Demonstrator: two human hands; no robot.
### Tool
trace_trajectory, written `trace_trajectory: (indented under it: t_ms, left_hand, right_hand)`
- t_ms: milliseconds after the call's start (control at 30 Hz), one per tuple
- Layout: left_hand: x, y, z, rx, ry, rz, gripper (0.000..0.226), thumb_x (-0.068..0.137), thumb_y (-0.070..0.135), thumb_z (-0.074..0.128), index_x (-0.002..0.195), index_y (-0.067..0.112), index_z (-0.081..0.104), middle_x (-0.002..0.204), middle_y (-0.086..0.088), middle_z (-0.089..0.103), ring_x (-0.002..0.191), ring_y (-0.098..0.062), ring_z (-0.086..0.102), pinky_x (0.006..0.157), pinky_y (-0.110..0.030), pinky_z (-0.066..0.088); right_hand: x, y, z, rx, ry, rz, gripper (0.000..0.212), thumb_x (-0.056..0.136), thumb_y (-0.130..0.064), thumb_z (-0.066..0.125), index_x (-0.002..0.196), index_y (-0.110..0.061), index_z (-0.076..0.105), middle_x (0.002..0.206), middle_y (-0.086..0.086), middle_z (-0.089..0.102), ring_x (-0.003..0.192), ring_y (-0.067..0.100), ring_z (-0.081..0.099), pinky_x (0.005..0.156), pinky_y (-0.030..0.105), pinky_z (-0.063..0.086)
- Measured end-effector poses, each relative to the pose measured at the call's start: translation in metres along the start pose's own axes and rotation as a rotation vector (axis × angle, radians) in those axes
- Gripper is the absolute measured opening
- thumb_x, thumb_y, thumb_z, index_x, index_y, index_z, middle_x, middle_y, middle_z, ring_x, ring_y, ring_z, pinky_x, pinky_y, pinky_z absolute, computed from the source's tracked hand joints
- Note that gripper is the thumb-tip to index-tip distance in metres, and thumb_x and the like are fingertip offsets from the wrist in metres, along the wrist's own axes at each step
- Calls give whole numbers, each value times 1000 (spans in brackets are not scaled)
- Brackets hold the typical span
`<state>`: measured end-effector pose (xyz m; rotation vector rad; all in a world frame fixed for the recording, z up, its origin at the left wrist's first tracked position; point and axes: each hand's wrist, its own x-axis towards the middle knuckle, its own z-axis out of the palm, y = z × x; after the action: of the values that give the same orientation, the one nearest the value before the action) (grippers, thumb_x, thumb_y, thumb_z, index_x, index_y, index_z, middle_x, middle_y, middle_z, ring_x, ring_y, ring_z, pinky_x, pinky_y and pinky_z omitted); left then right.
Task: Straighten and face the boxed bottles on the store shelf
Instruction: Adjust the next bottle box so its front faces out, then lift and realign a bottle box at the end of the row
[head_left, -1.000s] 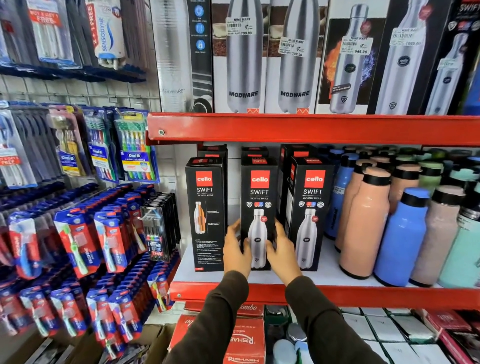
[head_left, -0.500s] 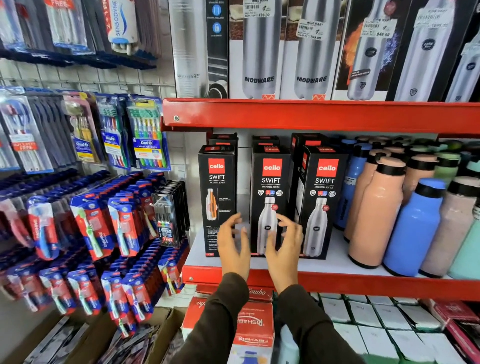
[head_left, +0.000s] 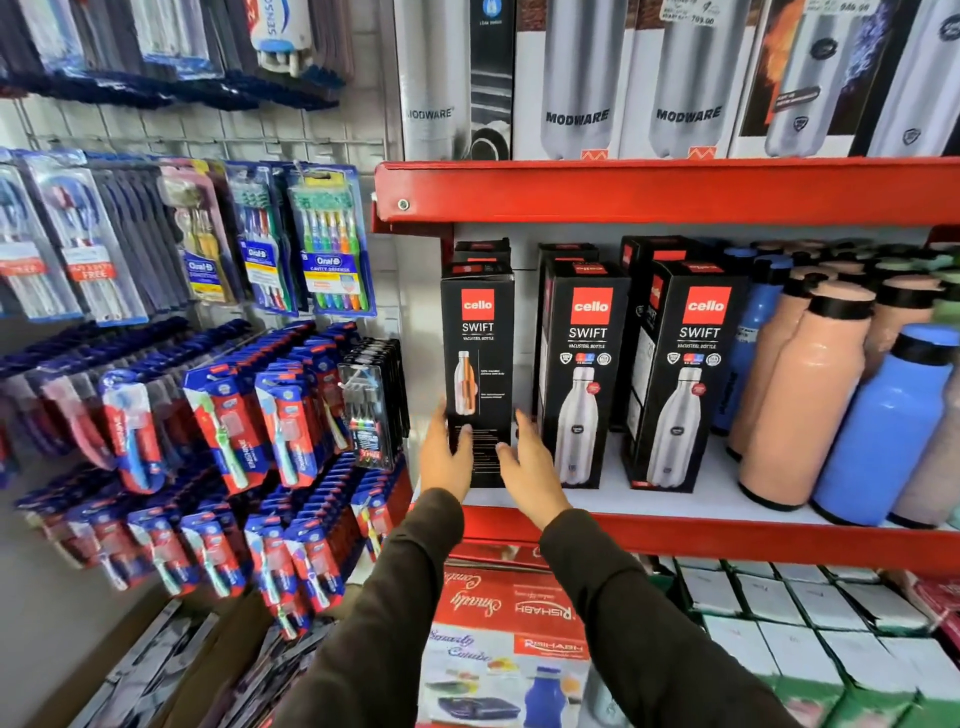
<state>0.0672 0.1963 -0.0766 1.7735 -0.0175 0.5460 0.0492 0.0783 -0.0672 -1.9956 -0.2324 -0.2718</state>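
Note:
Three black Cello Swift bottle boxes stand at the front of the red shelf (head_left: 675, 535), with more boxes behind them. The left box (head_left: 478, 332) shows an orange bottle on its face and is narrower than the others. The middle box (head_left: 584, 338) and right box (head_left: 691, 343) face forward with steel bottles printed on them. My left hand (head_left: 444, 460) is at the lower left edge of the left box, thumb over its front. My right hand (head_left: 524, 465) is at its lower right edge. Both hands have fingers spread and look blurred.
Loose peach bottles (head_left: 800, 405) and blue bottles (head_left: 888, 426) crowd the shelf's right part. Modware boxes (head_left: 576, 78) stand on the upper shelf (head_left: 649, 189). Hanging toothbrush packs (head_left: 234, 431) fill the wall at left. Red and white boxes (head_left: 509, 623) sit below.
My hands let go of the middle box, opened, and moved left to flank the left box. The view has shifted left and closer.

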Motion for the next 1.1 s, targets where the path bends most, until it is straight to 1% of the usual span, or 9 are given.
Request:
trace_trajectory:
  t_ms: [100,167,267,367,567,800,900,967,1100]
  left_hand:
    - [6,-4,-8,-56,-50,-26,47,95,13,55,141,11,44,134,-12,59,125,-22,56,98,-19,45]
    - [9,-5,-14,-99,-74,-33,47,93,14,58,139,11,47,134,-9,60,124,-21,57,93,-11,45]
    - [11,-5,-20,-163,-86,-39,47,91,18,62,137,16,51,134,-4,61,124,-18,57,100,-21,47]
    - [11,-2,-26,-193,-53,-18,46,87,21,68,132,19,57,126,2,66,116,-13,63,84,-7,51]
    - [13,5,-34,-287,55,-49,55,64,39,85,116,30,68,108,11,73,105,-8,69,87,-33,59]
    - [6,14,-39,-230,92,59,41,76,47,75,112,31,69,108,12,72,97,-1,68,80,-16,54]
    - [15,3,-43,-187,49,70,41,97,32,50,137,23,50,137,3,56,123,-8,53,97,-8,40]
    - [26,-7,-44,-161,-53,12,46,100,24,43,146,20,37,151,-1,41,138,-13,39,115,-25,29]
    - [45,-4,-46,-228,-197,-89,47,100,16,41,147,14,33,144,3,40,133,-11,37,116,-32,25]
  right_hand:
    - [3,3,5,7,6,5,59,96,-3,48,150,-16,27,139,1,47,126,7,44,96,10,31]
    - [4,7,10,11,35,-4,64,92,-2,54,149,-16,30,140,6,50,130,15,49,100,18,37]
    - [4,6,15,16,93,-54,73,84,-1,65,147,-17,32,139,7,50,131,18,49,108,28,40]
    - [8,0,18,-15,133,-109,83,77,-11,77,147,-19,33,137,4,49,129,15,48,110,31,40]
    - [14,-13,27,16,206,-136,99,61,-32,90,142,-22,34,131,-3,53,122,9,51,101,27,45]
    - [13,-21,27,72,303,-129,96,59,-31,91,137,-21,36,123,-9,54,116,6,54,97,23,47]
    - [9,-23,25,78,278,-127,97,58,-23,91,138,-19,36,119,-14,49,115,4,49,95,15,37]
    - [9,-24,26,64,246,-125,98,58,-24,90,139,-20,35,120,-14,48,115,3,48,95,14,37]
    - [17,-28,23,38,154,-175,103,68,-22,84,149,-25,21,139,-10,43,128,2,40,107,19,34]
